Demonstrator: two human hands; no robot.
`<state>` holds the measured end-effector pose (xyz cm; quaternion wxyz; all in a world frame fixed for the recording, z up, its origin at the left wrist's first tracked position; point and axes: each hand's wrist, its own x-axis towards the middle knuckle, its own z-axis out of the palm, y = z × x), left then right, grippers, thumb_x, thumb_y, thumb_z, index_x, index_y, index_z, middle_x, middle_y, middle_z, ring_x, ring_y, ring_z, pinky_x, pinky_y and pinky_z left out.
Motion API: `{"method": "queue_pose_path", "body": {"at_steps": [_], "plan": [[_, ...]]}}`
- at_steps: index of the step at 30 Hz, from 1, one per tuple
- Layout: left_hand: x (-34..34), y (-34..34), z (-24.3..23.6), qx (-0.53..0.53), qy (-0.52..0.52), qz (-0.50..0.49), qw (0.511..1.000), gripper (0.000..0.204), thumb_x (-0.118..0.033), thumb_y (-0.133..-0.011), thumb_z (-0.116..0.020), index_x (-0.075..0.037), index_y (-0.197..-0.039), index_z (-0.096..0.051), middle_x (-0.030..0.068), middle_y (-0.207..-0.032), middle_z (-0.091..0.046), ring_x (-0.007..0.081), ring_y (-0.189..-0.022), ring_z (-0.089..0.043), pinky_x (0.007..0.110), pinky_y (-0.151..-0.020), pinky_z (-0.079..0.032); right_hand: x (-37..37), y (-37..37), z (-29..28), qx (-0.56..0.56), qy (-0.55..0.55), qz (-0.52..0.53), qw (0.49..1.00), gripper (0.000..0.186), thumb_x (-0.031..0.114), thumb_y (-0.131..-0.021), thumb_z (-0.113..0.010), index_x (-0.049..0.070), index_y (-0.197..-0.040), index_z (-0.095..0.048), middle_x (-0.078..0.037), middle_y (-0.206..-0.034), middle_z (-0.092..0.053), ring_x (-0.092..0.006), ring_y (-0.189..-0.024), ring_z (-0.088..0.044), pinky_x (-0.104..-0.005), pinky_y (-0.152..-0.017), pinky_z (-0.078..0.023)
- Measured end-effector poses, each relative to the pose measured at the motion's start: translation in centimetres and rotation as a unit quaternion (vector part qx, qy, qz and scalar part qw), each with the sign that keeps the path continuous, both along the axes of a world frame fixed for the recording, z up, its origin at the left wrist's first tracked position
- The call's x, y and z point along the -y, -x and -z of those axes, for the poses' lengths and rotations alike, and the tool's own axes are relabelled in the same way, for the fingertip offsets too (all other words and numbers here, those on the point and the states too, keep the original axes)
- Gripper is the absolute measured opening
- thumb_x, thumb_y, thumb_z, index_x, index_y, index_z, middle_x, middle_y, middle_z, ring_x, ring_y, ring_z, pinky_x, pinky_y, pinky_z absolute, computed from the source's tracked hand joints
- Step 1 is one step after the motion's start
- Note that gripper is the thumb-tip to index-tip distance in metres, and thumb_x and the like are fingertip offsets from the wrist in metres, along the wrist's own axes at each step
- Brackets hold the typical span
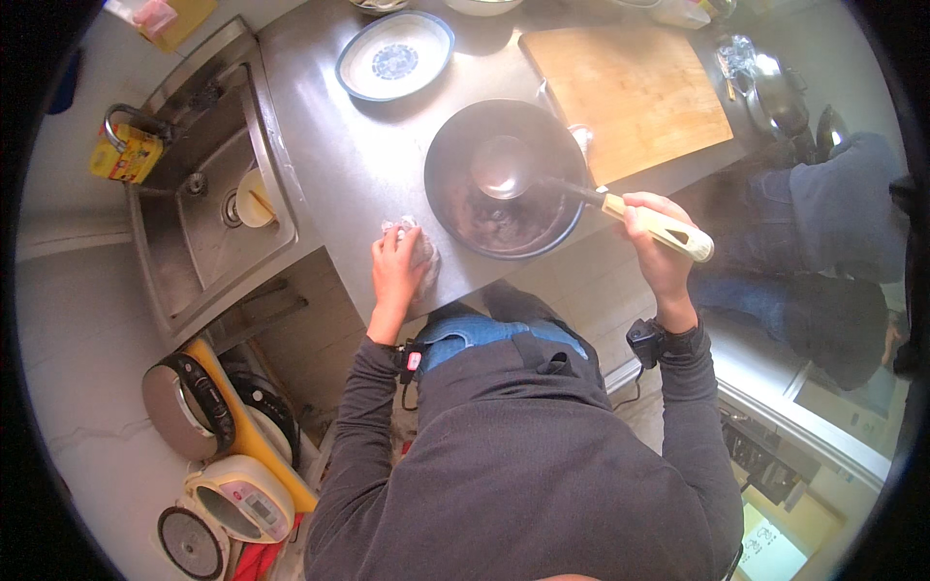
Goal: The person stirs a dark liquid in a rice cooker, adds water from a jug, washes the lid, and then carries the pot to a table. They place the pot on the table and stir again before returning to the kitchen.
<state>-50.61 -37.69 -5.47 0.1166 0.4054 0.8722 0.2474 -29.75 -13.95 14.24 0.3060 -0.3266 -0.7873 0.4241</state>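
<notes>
Right hand [659, 247]: closed round ladle [501, 169] handle, apart from left.
Left hand [395, 266]: on crumpled whitish wad [425, 266]; grip can't tell.
Ladle bowl: inside/over dark pot [448, 155], on counter [334, 208].
Done: ladle at pot, looks mid-use.
Left: pot contents murky, amount unclear; plate [395, 60] pattern bare, nothing served there.

a shiny metal tabletop [334, 179] spans the upper middle, bright glare pooling on its surface. a metal sink [184, 261] with a curved faucet [145, 115] adjoins at left, near a pale wall [73, 358]. light floor [578, 293] shows past the near edge.
</notes>
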Motion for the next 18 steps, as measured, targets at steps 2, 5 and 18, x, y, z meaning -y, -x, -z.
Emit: {"method": "queue_pose_path", "body": {"at_steps": [2,5,18], "plan": [[-0.1,0.0,-0.1,0.006,0.006,-0.001,1.0,0.065,-0.012,-0.056,-0.076,-0.021,-0.117,-0.053,0.0109,-0.124,-0.047,0.0329,-0.106,-0.045,0.04,-0.088,-0.043,-0.3,0.2,0.0,0.031,-0.053,-0.013,0.998,0.015,0.004,-0.073,-0.067,-0.002,-0.087,-0.065,-0.009,-0.083,-0.066,-0.0132,-0.073,-0.063,-0.0239,-0.066,-0.05],[-0.1,0.0,-0.1,0.015,0.016,-0.002,1.0,0.065,-0.011,-0.056,-0.075,-0.021,-0.117,-0.053,0.0109,-0.124,-0.047,0.033,-0.106,-0.045,0.04,-0.088,-0.043,-0.5,0.7,-0.1,0.003,-0.075,-0.061,0.995,0.015,0.005,-0.076,-0.064,-0.003,-0.089,-0.064,-0.009,-0.082,-0.065,-0.0118,-0.069,-0.061,-0.0223,-0.064,-0.049],[-0.2,0.0,-0.1,0.021,0.008,-0.012,1.0,0.063,-0.011,-0.056,-0.075,-0.021,-0.115,-0.054,0.0103,-0.124,-0.047,0.0329,-0.106,-0.045,0.039,-0.088,-0.044,-0.1,2.6,-0.5,0.017,-0.085,-0.094,0.992,0.015,0.002,-0.071,-0.067,-0.001,-0.086,-0.066,-0.009,-0.081,-0.067,-0.0145,-0.07,-0.063,-0.0244,-0.064,-0.05]]}}
